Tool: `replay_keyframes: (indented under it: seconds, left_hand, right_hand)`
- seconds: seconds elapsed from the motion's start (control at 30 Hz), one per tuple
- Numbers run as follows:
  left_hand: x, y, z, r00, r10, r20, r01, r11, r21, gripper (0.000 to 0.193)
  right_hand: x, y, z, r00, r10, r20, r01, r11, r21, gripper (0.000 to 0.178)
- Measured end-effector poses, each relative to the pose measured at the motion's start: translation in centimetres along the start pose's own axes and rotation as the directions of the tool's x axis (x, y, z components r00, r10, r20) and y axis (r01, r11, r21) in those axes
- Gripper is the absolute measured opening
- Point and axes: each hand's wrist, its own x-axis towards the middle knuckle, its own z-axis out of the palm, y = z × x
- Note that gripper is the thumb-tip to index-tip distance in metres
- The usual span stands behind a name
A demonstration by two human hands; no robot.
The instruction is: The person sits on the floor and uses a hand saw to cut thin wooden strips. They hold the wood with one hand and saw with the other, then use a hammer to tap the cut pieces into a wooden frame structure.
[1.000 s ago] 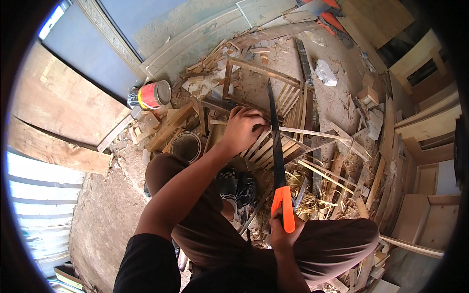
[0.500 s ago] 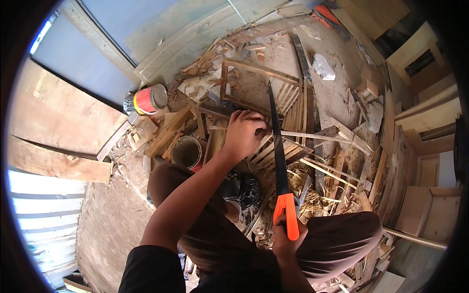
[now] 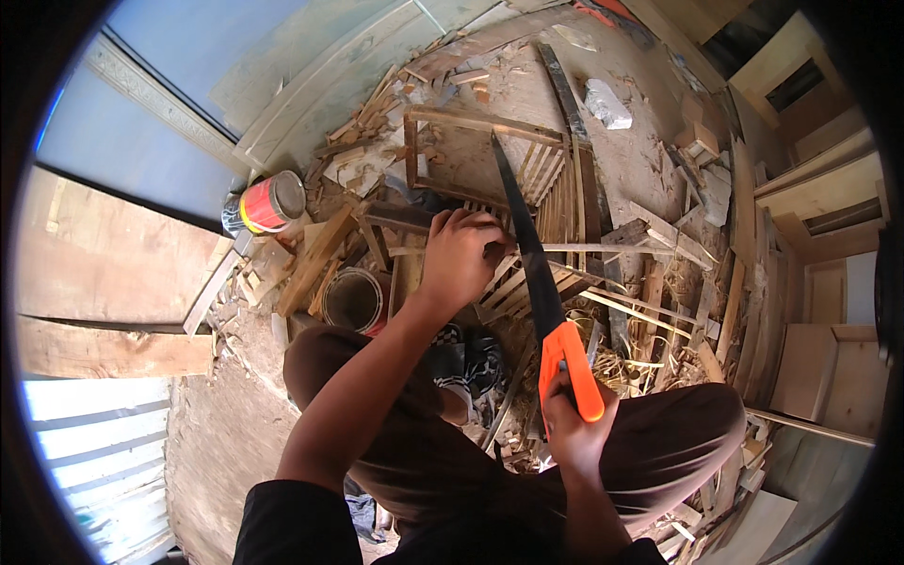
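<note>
My right hand [image 3: 576,422] is wrapped round the orange handle [image 3: 570,372] of a handsaw. Its long black blade [image 3: 529,250] points away from me, leaning slightly left. The blade crosses a thin wooden strip [image 3: 612,249] just right of my left hand [image 3: 461,254]. The fingers of that hand are closed on the strip, pressing it at the end of a dark wooden beam [image 3: 400,217]. Whether the teeth have cut into the strip, I cannot tell. Slatted wooden frames [image 3: 541,282] lie beneath and beyond the blade.
A red paint can [image 3: 273,201] stands at the left among wood offcuts. Another open can [image 3: 356,299] is beside my left knee. Scraps and curled shavings [image 3: 603,367] cover the ground at right. Wooden panels [image 3: 819,367] line the right side; corrugated sheet [image 3: 99,461] is at lower left.
The saw has moved forward, its handle now farther from me and a little to the right. My left hand keeps its hold on the strip. The whole view has shifted slightly.
</note>
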Motion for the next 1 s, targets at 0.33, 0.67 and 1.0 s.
replay_keyframes:
  seconds: [0.33,0.67,1.0]
  left_hand:
    - [0.3,0.3,0.2,1.000,-0.008,0.003,0.008,1.000,0.005,0.008]
    - [0.4,0.7,-0.2,1.000,-0.019,0.014,0.019,1.000,-0.009,0.007]
    - [0.3,0.6,0.0,0.998,-0.058,0.009,0.057,0.998,0.030,0.007]
  right_hand:
    - [0.7,-1.0,1.2,0.999,0.024,-0.035,-0.022,0.998,0.056,0.006]
    - [-1.6,-2.2,0.4,0.987,0.141,-0.073,-0.133,0.985,0.109,0.008]
    - [-3.8,-1.5,-1.4,0.982,0.186,-0.007,-0.186,0.982,0.007,0.007]
